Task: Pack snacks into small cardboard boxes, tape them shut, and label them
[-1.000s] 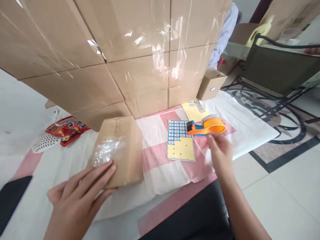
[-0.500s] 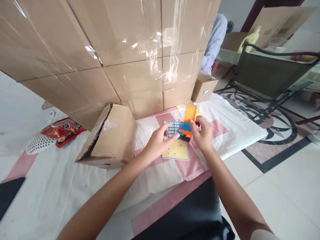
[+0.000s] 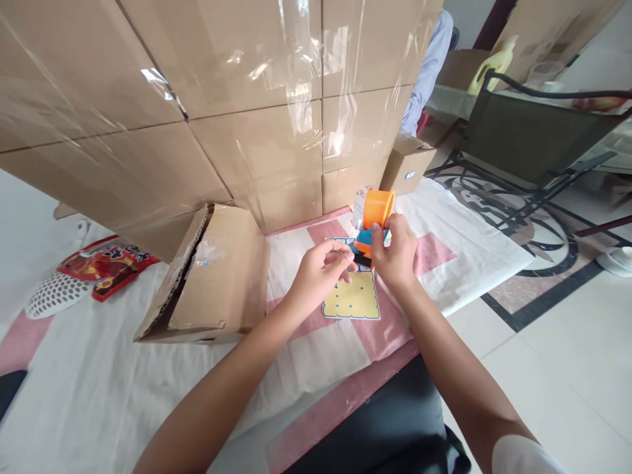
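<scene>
My right hand (image 3: 397, 255) is closed on an orange tape dispenser (image 3: 378, 208) with blue and black parts. Clear film (image 3: 360, 204) shows at the left side of its round orange hub. Close to the dispenser's black lower end, the thumb and fingers of my left hand (image 3: 320, 271) are pinched together. What they hold, if anything, is too small to make out. Below both hands, a yellow printed sheet (image 3: 351, 299) with a blue border lies on the cloth, its upper part partly hidden by my hands and the dispenser.
A cardboard box (image 3: 222, 270) stands left of my hands. Taped cartons (image 3: 257, 151) form a wall behind. Farther left lie a red packet (image 3: 106, 260) and a white perforated object (image 3: 54, 296). A small box (image 3: 407, 168), a person's sleeve (image 3: 427, 72) and a chair (image 3: 536, 131) are at right.
The dispenser has turned in my right hand, so its round orange hub shows more. My left thumb and index finger, apart before, have come together beside its black end. The view has shifted slightly.
</scene>
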Action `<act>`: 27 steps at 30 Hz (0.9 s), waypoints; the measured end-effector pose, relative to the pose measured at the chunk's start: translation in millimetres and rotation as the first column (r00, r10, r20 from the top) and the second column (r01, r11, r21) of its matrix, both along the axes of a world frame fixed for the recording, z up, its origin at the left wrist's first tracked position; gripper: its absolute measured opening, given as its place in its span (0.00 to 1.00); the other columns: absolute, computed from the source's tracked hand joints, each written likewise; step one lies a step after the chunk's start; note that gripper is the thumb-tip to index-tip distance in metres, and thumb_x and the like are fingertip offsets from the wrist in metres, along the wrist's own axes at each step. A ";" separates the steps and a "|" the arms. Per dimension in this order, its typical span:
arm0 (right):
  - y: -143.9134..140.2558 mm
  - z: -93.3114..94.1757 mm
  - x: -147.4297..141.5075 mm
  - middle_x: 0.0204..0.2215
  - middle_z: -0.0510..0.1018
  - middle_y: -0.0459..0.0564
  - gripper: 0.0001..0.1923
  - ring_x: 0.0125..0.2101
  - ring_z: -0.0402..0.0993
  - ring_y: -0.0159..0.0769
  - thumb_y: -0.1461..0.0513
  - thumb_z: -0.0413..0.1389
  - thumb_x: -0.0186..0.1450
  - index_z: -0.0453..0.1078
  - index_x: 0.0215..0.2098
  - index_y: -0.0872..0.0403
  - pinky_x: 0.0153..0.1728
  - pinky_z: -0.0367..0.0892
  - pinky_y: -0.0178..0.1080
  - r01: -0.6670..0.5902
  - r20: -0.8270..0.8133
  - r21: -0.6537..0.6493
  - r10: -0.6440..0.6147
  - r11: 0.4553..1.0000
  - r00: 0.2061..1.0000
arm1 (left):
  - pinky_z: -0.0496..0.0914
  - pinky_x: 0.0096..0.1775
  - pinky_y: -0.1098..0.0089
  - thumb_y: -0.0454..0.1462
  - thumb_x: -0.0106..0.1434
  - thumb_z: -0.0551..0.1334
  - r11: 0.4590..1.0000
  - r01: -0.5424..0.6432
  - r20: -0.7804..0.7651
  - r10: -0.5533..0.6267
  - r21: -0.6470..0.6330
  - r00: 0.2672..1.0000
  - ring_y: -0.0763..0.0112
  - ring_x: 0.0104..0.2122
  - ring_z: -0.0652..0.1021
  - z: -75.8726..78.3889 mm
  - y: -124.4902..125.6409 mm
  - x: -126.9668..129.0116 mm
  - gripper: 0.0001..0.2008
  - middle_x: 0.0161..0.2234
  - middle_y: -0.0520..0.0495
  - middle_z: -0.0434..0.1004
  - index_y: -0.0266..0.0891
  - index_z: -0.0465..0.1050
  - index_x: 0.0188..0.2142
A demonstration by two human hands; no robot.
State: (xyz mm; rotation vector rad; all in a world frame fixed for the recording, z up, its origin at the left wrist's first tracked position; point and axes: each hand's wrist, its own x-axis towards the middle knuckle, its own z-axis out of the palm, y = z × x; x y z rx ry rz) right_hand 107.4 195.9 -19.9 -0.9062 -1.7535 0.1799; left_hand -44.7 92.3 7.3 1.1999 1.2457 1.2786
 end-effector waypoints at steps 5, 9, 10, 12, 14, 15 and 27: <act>7.4 8.0 -2.2 0.23 0.62 0.42 0.17 0.26 0.59 0.33 0.54 0.51 0.71 0.55 0.26 0.49 0.30 0.57 0.39 0.022 -0.248 -0.293 -0.098 0.956 0.964 | 0.67 0.28 0.71 0.41 0.66 0.64 0.991 0.030 0.015 -0.028 -0.132 0.999 0.76 0.20 0.74 -28.5 -6.5 8.7 0.14 0.29 0.53 0.80 0.43 0.60 0.45; 7.4 -1.6 -4.2 0.22 0.58 0.40 0.20 0.23 0.55 0.31 0.50 0.54 0.68 0.53 0.24 0.49 0.25 0.56 0.37 -0.089 -0.418 -0.437 -0.114 0.895 0.901 | 0.64 0.26 0.72 0.43 0.66 0.64 0.994 0.022 -0.044 -0.027 -0.108 0.999 0.77 0.20 0.71 -36.6 -3.7 13.3 0.15 0.31 0.53 0.80 0.45 0.56 0.41; 7.6 -5.4 -4.8 0.22 0.57 0.40 0.20 0.23 0.55 0.31 0.49 0.54 0.67 0.53 0.24 0.49 0.24 0.56 0.37 -0.139 -0.473 -0.474 -0.119 0.869 0.873 | 0.64 0.26 0.72 0.43 0.66 0.64 0.997 0.023 -0.072 -0.029 -0.078 0.997 0.76 0.20 0.72 -33.7 -1.5 14.5 0.14 0.31 0.53 0.81 0.45 0.56 0.40; 11.6 -11.9 -3.6 0.22 0.57 0.40 0.20 0.21 0.56 0.31 0.49 0.55 0.64 0.52 0.25 0.48 0.23 0.59 0.37 -0.251 -0.570 -0.532 -0.123 0.809 0.812 | 0.65 0.28 0.71 0.42 0.68 0.62 1.000 0.016 -0.144 -0.015 0.006 0.989 0.74 0.23 0.75 -25.7 3.1 16.7 0.12 0.32 0.52 0.82 0.45 0.57 0.39; 23.7 -14.1 3.8 0.21 0.58 0.41 0.19 0.22 0.61 0.34 0.50 0.56 0.62 0.51 0.25 0.48 0.24 0.63 0.38 -0.344 -0.632 -0.544 -0.104 0.766 0.768 | 0.67 0.32 0.71 0.40 0.69 0.61 0.996 0.014 -0.220 0.007 0.092 0.976 0.72 0.28 0.79 -20.5 5.7 16.9 0.10 0.32 0.52 0.83 0.45 0.58 0.39; 33.2 -13.1 10.6 0.22 0.59 0.42 0.19 0.24 0.63 0.36 0.49 0.56 0.62 0.51 0.25 0.47 0.25 0.65 0.40 -0.373 -0.652 -0.534 -0.088 0.759 0.753 | 0.67 0.34 0.70 0.38 0.69 0.61 0.993 0.013 -0.253 0.016 0.114 0.967 0.71 0.30 0.80 -21.0 5.6 15.7 0.09 0.32 0.53 0.83 0.45 0.58 0.39; 64.0 -32.0 79.4 0.30 0.71 0.47 0.13 0.31 0.68 0.38 0.51 0.59 0.61 0.65 0.30 0.51 0.35 0.67 0.43 0.054 -0.230 -0.485 -0.186 0.873 0.955 | 0.67 0.26 0.74 0.44 0.66 0.65 0.997 -0.077 0.018 0.077 0.004 0.997 0.68 0.30 0.81 -49.6 -1.0 -8.6 0.14 0.32 0.49 0.79 0.43 0.61 0.41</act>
